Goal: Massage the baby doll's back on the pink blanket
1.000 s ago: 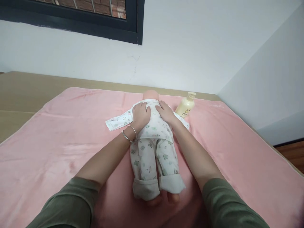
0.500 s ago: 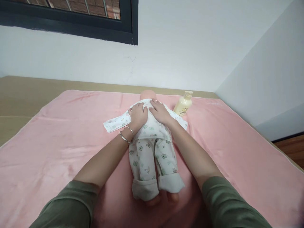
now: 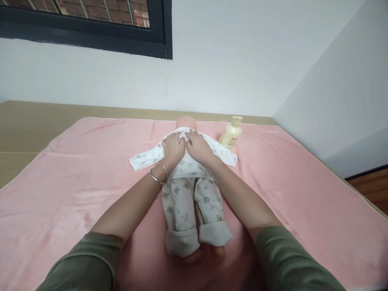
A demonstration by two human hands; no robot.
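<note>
A baby doll (image 3: 185, 122) in white printed pyjamas lies stretched out, its head at the far end and its feet toward me. Across the upper part of the pyjama top (image 3: 189, 167) rest both my hands, side by side. My left hand (image 3: 173, 148), with bracelets at the wrist, lies palm down with its fingers pointing away from me. My right hand (image 3: 198, 148) also lies palm down, its thumb close to the left thumb. Both sleeves spread outward. The pyjama trousers (image 3: 183, 206) have turned-up cuffs. The doll's face is not visible.
A pale yellow pump bottle (image 3: 230, 134) stands beside the right sleeve. Beneath the doll spreads a pink blanket (image 3: 85, 182) on a wooden surface (image 3: 21, 129). Behind are a white wall (image 3: 224, 60) and a dark-framed window (image 3: 160, 28).
My right hand has shifted left across the doll's upper body, closer to my left hand. The whole view has moved slightly. Both hands stay on the pyjama top.
</note>
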